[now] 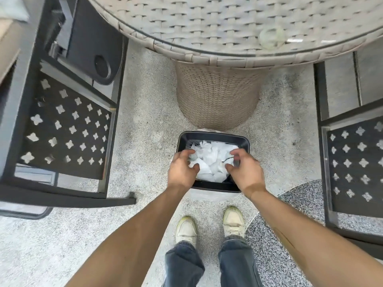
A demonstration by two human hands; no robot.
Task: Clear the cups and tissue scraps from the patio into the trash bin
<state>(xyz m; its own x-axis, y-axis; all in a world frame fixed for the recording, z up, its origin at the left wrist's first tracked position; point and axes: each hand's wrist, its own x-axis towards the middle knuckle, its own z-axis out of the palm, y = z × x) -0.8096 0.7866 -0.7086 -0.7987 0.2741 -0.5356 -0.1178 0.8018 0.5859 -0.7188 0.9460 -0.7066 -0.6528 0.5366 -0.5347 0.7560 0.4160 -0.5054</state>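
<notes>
When taking hold of the tissue scraps, expect almost no weight: soft, crumpled, springy stuff, apt to tear at a corner or drift off in a breeze. Better to gather from above in a loose bunch, fingers closing round the whole wad, than to pick at single edges. Lying now inside the trash bin, on the patio floor close in front of the wicker table, and filling it nearly to the rim. Left hand over the bin's left side, fingers half curled and thumb held apart, tips at or on the paper; right hand likewise over the right side, clawed and parted. Nothing seen clamped in either; cannot tell whether pressing the heap down or just letting go. Counting: one bin, one heap of scraps too crumpled to number piece by piece, one table, two dark metal chairs, the left chair and the right chair, each to its own side. Up on the glass tabletop, one pale blurred shape, probably a clear cup; no other cup in sight. If so, likely thin, light and easily crushed: best taken round the middle of its wall with a gentle wrap, not squeezed at the lip.
</notes>
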